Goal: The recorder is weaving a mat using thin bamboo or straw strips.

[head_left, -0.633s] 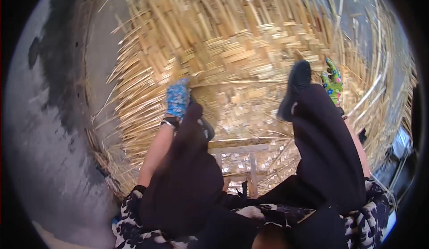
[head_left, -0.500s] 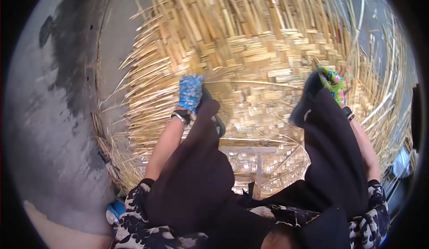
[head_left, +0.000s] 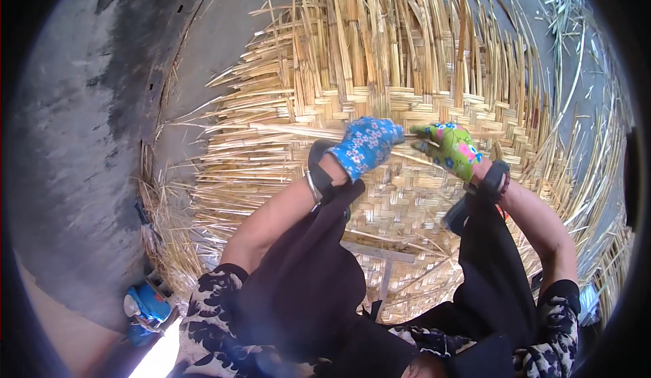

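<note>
My left hand (head_left: 366, 146), in a blue floral glove, is closed on a pale cane strip (head_left: 285, 128) that stretches out leftward over the woven cane mat (head_left: 380, 208). Facing it, a short gap away, is my right hand (head_left: 447, 149) in a green floral glove, fingers partly bent and apart at the weave; whether they touch a strip is hard to see. Both hands are near the middle of the view, above my dark shoes (head_left: 456, 216) and trousers. Beyond them, long unwoven strips (head_left: 366, 32) fan out toward the top.
Grey, stained concrete (head_left: 74, 141) borders the mat on the left. A blue object (head_left: 148, 305) sits at the lower left. Loose straw (head_left: 563, 18) lies at the upper right, and a pale blue bag-like item (head_left: 588, 302) at the lower right.
Both hands have moved inward from beside my feet to near each other at the middle. My left hand has swung rightward, its wrist now turned. The view has shifted slightly.
</note>
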The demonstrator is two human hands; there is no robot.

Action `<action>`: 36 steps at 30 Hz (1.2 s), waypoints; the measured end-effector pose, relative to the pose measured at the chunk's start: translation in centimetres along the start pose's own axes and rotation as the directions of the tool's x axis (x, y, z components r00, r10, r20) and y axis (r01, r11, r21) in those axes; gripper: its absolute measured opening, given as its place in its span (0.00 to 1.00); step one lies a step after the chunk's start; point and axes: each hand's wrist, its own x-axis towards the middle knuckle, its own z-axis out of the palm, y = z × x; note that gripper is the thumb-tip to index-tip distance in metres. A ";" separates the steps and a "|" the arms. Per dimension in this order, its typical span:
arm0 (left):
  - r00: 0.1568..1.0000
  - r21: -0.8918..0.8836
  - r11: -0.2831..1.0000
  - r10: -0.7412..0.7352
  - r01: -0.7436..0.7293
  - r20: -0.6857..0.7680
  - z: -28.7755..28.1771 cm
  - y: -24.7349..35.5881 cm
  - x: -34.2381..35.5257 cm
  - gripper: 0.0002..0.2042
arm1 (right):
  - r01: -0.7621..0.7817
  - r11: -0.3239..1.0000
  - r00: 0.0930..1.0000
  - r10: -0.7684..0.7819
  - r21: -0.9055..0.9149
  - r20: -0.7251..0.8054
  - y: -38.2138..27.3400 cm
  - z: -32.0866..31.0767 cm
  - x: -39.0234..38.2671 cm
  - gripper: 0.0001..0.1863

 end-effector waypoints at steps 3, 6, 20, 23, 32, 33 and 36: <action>0.986 -0.009 0.996 -0.084 0.086 0.147 -1.0 0.7 0.8 0.04 | -0.185 0.967 0.982 0.177 0.177 0.059 1.2 0.3 0.3 0.09; 0.964 0.013 0.985 -0.169 0.170 0.204 -1.2 0.6 1.3 0.07 | 0.015 0.989 0.999 -0.007 0.149 -0.051 2.2 1.3 0.5 0.07; 0.873 0.012 0.923 -0.367 0.384 0.322 -1.6 -4.2 1.4 0.14 | -0.533 0.741 0.846 0.450 0.409 0.287 6.4 -0.5 1.0 0.11; 0.843 0.029 0.904 -0.409 0.427 0.349 -1.5 -4.3 0.9 0.15 | -0.552 0.668 0.832 0.482 0.500 0.274 7.1 0.9 0.4 0.11; 0.987 0.067 0.996 -0.061 0.052 0.146 -1.4 -7.7 -3.3 0.10 | -0.452 0.890 0.878 0.455 0.054 -0.146 12.9 -2.1 -4.5 0.11; 0.944 0.157 0.969 -0.224 0.189 0.243 -1.8 -7.6 -3.1 0.10 | -0.431 0.895 0.901 0.421 -0.116 -0.104 12.2 -3.4 -4.8 0.13; 0.933 0.399 0.902 -0.275 0.166 0.233 -4.8 -5.5 -1.2 0.11 | -0.197 0.706 0.766 -0.322 -0.680 -0.556 7.3 -4.4 -4.3 0.16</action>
